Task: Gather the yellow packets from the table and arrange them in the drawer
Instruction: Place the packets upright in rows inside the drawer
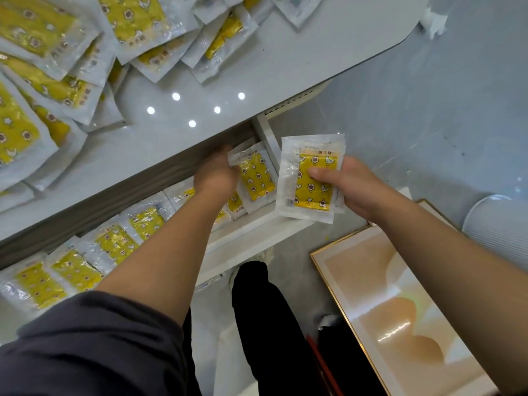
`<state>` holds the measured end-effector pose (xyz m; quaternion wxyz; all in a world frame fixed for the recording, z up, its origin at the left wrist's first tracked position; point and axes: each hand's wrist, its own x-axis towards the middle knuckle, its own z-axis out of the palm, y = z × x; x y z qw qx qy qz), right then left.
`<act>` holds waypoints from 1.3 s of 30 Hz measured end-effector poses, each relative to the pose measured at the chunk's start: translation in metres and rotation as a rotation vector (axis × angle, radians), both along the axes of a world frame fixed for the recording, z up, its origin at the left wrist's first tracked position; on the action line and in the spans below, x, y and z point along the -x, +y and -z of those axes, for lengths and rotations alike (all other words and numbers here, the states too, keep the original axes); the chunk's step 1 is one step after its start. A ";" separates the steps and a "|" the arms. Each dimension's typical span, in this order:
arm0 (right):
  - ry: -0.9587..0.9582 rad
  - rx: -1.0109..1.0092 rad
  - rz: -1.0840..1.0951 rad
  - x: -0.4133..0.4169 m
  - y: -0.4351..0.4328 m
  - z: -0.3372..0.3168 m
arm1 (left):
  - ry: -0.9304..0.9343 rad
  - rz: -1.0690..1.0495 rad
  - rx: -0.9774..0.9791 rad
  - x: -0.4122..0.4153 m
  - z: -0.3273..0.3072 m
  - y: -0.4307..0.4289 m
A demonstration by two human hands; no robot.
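floor: pale grey, glossy | gold-framed picture of beige and orange shapes: flat on floor, lower right, glare on its glass | white ribbed round object: right edge, just beyond picture's far corner | black trouser leg: beside picture | thin red strip: along picture's near edge

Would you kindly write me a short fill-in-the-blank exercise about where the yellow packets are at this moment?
1. The right hand grips a stack of packets, its ____ across the front.
2. The left hand holds a single packet inside the open ____.
3. The filed packets overlap in a ____.
4. The unsorted pile lies on the ____.
Missing words: thumb; drawer; row; table.
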<state>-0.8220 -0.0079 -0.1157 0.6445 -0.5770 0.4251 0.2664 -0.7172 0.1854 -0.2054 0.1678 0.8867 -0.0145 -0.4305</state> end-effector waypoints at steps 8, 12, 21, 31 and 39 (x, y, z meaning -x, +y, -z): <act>0.013 0.011 -0.035 0.002 -0.001 0.005 | -0.046 0.115 0.018 0.001 0.006 -0.011; 0.009 0.009 -0.055 -0.002 0.003 0.001 | -0.125 0.214 0.032 0.008 0.006 0.001; 0.024 0.046 -0.182 -0.036 0.052 0.007 | 0.415 -0.567 0.580 0.014 -0.054 0.028; 0.148 0.397 -0.448 -0.042 0.083 0.030 | 0.212 -0.854 0.279 0.031 -0.006 0.033; 0.120 0.484 -0.603 -0.018 0.080 0.029 | 0.035 -0.383 0.040 0.034 0.010 -0.009</act>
